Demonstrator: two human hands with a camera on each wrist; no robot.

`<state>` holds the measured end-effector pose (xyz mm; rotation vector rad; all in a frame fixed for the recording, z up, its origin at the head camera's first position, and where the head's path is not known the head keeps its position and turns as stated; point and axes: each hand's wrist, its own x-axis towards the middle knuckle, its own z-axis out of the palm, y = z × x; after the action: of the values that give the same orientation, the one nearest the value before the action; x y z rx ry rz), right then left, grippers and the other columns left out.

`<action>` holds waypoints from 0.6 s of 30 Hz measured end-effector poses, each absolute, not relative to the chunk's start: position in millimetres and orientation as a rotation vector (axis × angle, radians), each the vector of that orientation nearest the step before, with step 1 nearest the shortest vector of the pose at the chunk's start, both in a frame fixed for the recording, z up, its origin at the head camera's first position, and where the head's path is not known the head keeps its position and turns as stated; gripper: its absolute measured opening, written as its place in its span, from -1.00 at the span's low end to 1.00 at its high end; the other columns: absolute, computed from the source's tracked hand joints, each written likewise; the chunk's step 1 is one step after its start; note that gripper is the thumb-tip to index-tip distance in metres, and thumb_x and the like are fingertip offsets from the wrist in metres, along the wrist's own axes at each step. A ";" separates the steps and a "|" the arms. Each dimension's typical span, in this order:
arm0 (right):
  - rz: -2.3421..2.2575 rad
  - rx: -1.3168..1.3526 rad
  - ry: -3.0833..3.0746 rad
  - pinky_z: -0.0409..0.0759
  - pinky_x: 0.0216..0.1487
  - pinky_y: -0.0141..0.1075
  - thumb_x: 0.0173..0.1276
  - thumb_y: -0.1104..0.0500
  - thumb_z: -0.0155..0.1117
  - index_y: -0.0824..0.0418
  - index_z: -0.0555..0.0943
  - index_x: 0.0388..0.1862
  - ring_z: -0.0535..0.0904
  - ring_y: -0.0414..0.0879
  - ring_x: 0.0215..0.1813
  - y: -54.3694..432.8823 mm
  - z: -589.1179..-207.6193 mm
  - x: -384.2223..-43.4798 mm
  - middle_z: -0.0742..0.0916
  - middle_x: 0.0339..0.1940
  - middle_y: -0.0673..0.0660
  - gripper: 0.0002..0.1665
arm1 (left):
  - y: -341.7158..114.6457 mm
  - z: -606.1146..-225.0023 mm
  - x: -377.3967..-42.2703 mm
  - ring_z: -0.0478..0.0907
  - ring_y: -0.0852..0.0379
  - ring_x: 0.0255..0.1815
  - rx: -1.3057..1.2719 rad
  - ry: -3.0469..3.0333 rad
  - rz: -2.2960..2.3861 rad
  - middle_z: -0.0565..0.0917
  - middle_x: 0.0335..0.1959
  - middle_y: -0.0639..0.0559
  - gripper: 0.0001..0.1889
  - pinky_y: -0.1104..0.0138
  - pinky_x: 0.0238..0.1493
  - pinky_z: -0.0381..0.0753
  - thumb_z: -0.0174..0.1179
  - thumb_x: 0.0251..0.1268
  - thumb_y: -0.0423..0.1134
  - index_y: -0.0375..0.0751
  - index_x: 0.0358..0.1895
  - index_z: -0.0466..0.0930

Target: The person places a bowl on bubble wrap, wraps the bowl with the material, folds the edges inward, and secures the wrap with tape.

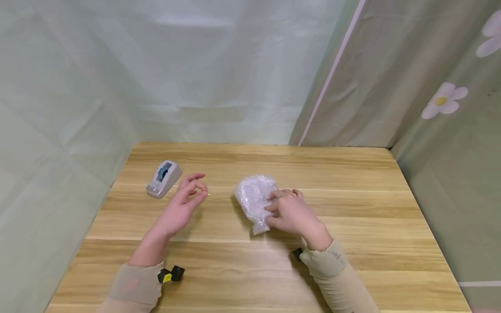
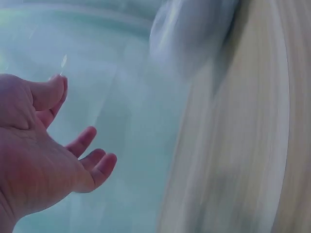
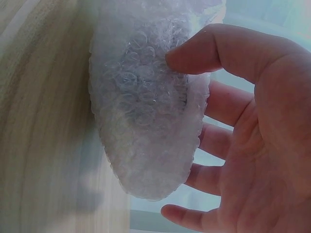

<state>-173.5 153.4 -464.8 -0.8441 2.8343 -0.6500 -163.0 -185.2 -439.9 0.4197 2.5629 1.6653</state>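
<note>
A bundle of clear bubble wrap (image 1: pixel 254 198) sits on the wooden table (image 1: pixel 235 269); what it contains cannot be made out. My right hand (image 1: pixel 291 211) holds its right side, and in the right wrist view the thumb presses one face of the bubble wrap (image 3: pixel 146 97) while fingers lie along its edge. To the left of the bundle and apart from it, my left hand (image 1: pixel 184 206) pinches a small clear strip that looks like tape (image 2: pixel 64 61) between thumb and index finger, its other fingers loosely spread.
A pale tape dispenser (image 1: pixel 164 179) with a blue core stands on the table just beyond the left hand. Pale curtains (image 1: pixel 219 78) hang behind the table and at its sides. Each sleeve cuff carries a small black camera (image 1: pixel 178 273).
</note>
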 end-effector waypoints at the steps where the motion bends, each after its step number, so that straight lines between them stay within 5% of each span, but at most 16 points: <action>1: -0.652 -0.844 2.832 0.23 0.42 0.44 0.20 0.07 0.46 0.02 0.90 0.01 0.58 0.19 0.34 153.8 -464.9 -173.7 0.73 0.24 0.03 -0.62 | -173.3 -440.6 -165.1 0.02 -0.35 0.65 0.424 2.524 1.652 0.20 0.60 -0.23 -0.88 -0.32 0.50 0.11 0.09 0.70 -0.31 -0.25 -0.11 0.54; 4: -0.652 -0.847 2.833 0.24 0.41 0.44 0.20 0.07 0.46 0.02 0.90 0.00 0.58 0.19 0.33 154.4 -465.5 -174.5 0.73 0.23 0.03 -0.63 | -141.0 -444.9 -173.7 -0.08 -0.37 0.70 0.428 2.459 1.587 0.14 0.67 -0.18 -0.86 -0.46 0.54 -0.06 0.13 0.70 -0.23 -0.18 -0.13 0.58; 11: -0.645 -0.859 2.839 0.27 0.39 0.47 0.20 0.05 0.48 0.03 0.91 -0.03 0.60 0.19 0.31 154.2 -466.2 -175.2 0.74 0.23 0.03 -0.65 | -94.8 -448.4 -191.1 -0.50 -0.24 0.76 0.481 2.458 1.379 0.05 0.74 -0.21 -0.87 -0.44 0.57 -0.41 0.19 0.63 -0.22 -0.08 -0.20 0.62; 18: -0.632 -0.885 2.853 0.29 0.37 0.48 0.20 0.04 0.47 0.03 0.91 -0.04 0.60 0.19 0.29 154.8 -465.0 -174.6 0.74 0.22 0.06 -0.65 | -76.0 -446.3 -200.0 -0.54 -0.34 0.74 0.553 2.445 1.221 -0.06 0.77 -0.23 -0.85 -0.49 0.53 -0.43 0.20 0.60 -0.18 0.06 -0.26 0.61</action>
<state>-174.6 154.8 -465.0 -0.8851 2.8527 -0.6318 -200.0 -76.0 -446.3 0.5528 2.4452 1.2210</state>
